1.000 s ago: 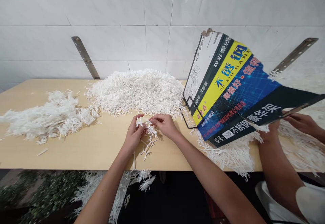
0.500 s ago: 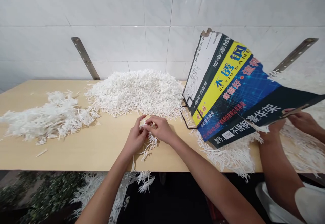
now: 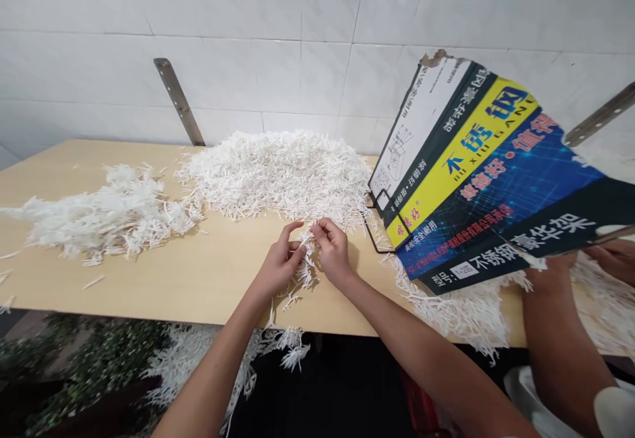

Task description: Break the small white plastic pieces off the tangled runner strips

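My left hand point(image 3: 279, 264) and my right hand point(image 3: 333, 251) meet over the wooden table point(image 3: 208, 279), both pinched on one white branched plastic piece point(image 3: 306, 267) that trails down toward the table's front edge. Just behind my hands lies the big pile of white plastic sticks point(image 3: 278, 173). A smaller, fluffier heap of white pieces point(image 3: 104, 210) lies to the left.
A large printed cardboard box point(image 3: 476, 173) leans on a wire stand at the right. Another person's hands point(image 3: 615, 259) work under it among more white pieces point(image 3: 461, 306). White sprigs point(image 3: 198, 365) hang below the table edge. A tiled wall stands behind.
My hands have come closer together on the piece, the right one sliding left. The view has shifted slightly, so everything sits a little further right.
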`<action>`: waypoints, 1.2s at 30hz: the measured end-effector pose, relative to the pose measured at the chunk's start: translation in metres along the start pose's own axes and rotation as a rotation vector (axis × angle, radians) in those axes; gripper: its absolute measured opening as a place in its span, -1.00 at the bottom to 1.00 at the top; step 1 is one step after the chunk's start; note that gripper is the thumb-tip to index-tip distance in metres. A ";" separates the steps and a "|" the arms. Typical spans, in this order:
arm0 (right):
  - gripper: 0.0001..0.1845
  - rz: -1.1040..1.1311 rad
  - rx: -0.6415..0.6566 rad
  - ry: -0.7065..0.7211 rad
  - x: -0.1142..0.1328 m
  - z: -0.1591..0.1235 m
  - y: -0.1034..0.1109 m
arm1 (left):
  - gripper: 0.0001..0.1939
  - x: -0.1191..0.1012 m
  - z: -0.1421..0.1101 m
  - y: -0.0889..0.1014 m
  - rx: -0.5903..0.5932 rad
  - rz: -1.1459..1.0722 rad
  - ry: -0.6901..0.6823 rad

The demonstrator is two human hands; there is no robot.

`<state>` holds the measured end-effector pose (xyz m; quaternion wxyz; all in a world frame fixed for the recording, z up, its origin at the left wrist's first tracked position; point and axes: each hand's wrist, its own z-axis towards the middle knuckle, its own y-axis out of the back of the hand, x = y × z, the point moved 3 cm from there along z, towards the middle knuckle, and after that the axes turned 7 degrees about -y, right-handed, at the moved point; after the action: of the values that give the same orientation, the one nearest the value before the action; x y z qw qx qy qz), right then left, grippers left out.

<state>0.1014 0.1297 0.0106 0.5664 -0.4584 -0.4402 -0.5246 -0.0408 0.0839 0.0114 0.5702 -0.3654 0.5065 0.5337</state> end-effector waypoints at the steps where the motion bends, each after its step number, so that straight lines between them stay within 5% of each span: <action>1: -0.55 0.056 -0.047 0.013 0.000 0.004 0.004 | -0.43 0.001 -0.001 0.001 -0.009 0.030 0.005; 5: -0.58 0.114 -0.237 0.089 0.002 0.017 0.023 | -0.45 0.001 -0.003 0.006 -0.058 0.060 0.038; 12: -0.67 -0.514 0.042 0.220 0.012 0.011 0.013 | -0.35 0.001 -0.001 0.006 -0.122 -0.010 0.042; 17: -0.68 -0.493 0.370 0.165 0.018 -0.001 0.001 | -0.32 0.002 -0.002 0.008 -0.166 -0.001 0.004; 25: -0.71 -0.058 0.240 -0.099 0.005 0.009 0.000 | -0.43 0.006 -0.001 0.014 -0.339 -0.047 0.045; 29: -0.74 -0.011 0.264 -0.065 0.009 0.007 -0.002 | -0.64 0.009 0.003 0.012 -0.218 -0.076 0.070; 32: -0.76 -0.128 0.255 0.023 0.013 0.004 -0.002 | -0.62 0.009 0.004 0.009 -0.110 -0.085 0.059; 36: -0.72 -0.247 0.263 0.105 0.018 0.002 -0.001 | -0.52 0.008 0.003 0.009 -0.115 -0.057 0.023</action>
<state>0.1019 0.1284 0.0289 0.5749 -0.2947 -0.5278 -0.5515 -0.0492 0.0901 0.0054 0.5573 -0.4180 0.4709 0.5413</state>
